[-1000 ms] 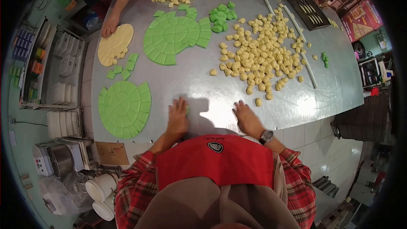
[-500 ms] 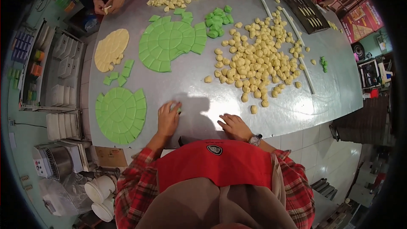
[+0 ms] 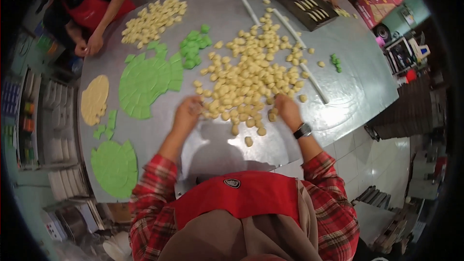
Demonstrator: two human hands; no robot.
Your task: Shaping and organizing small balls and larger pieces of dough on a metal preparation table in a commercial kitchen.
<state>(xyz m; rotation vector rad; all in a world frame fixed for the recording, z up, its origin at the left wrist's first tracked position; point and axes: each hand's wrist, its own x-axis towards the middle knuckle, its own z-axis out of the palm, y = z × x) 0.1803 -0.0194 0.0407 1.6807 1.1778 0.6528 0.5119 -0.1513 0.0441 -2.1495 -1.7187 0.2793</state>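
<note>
Right of the larger scored green dough round point(image 3: 145, 84), yellow dough balls point(image 3: 251, 75) lie heaped on the tabletop point(image 3: 362, 58), left hand point(image 3: 187, 109) and right hand point(image 3: 288, 111) flanking their near edge, seemingly containing strays, each grip's closure impossible to tell.

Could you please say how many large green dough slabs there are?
2: the near slab at lower left and the far slab beyond it, left of the yellow dough balls.

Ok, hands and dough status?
Left hand beside yellow dough balls, left edge; right hand at near-right edge; grips unclear. Dough loosely spread. White rod farther right.
</note>
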